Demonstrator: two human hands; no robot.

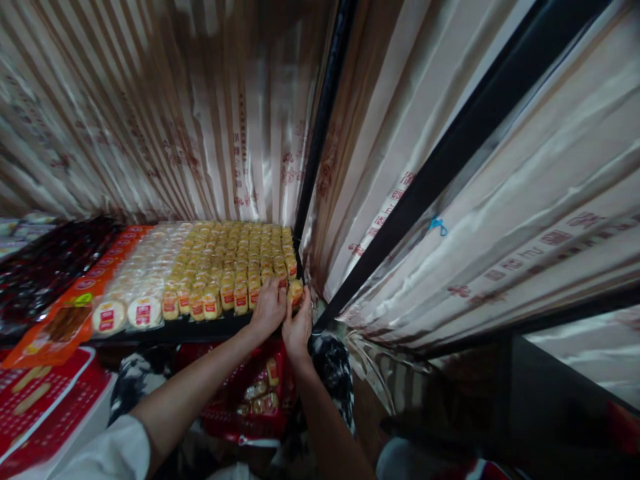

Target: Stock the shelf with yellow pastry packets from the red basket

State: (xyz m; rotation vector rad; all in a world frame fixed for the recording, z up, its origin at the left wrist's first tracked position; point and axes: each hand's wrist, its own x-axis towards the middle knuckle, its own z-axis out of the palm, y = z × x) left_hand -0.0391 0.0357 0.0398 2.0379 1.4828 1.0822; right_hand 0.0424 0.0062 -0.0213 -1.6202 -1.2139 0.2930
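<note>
At the right front corner of the shelf, my right hand (pixel 299 328) is closed around a small wrapped pastry (pixel 296 292) with a yellow body and a red label. Close beside it, my left hand (pixel 270 310) has its fingers bent against the front of the pastry rows; what lies under those fingers is hidden. Tight rows of the same wrapped pastries (pixel 227 260) fill the shelf's right part. Between my forearms, a red basket (pixel 210 413) at my lap holds several more wrapped pastries (pixel 264 403).
Left of the rows lie round white wrapped cakes (pixel 145 311), an orange snack bag (pixel 65 327) and dark shiny packs (pixel 50 273). Another red basket (pixel 60 393) stands at lower left. Pleated printed curtains (pixel 200 120) and a black slanting post (pixel 425 180) border the shelf.
</note>
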